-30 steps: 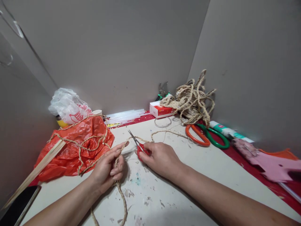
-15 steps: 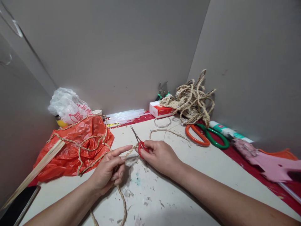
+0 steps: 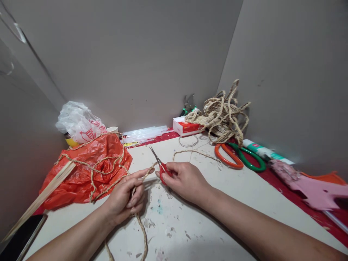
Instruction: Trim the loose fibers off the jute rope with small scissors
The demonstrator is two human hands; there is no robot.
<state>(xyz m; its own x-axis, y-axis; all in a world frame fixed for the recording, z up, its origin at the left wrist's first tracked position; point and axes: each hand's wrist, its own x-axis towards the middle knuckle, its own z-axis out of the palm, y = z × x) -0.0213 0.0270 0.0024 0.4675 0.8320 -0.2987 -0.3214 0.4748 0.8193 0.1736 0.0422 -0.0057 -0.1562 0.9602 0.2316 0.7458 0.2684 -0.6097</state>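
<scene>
While walls [image 3: 152, 72] hem our counter [image 3: 239, 188], roomy at right, our left hand [image 3: 129, 197] clasps rope [image 3: 143, 233] beside scissors [image 3: 162, 172] gripped in our right hand [image 3: 187, 181].

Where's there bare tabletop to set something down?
Best: tabletop between right forearm, green handle and red strip. Tighter: gap between red bag and small scissors. Crowded: far edge (clear tubes, red-and-white box, rope pile) and left, where the red bag spreads. Nearest the wearer: scraps and rope.
</scene>
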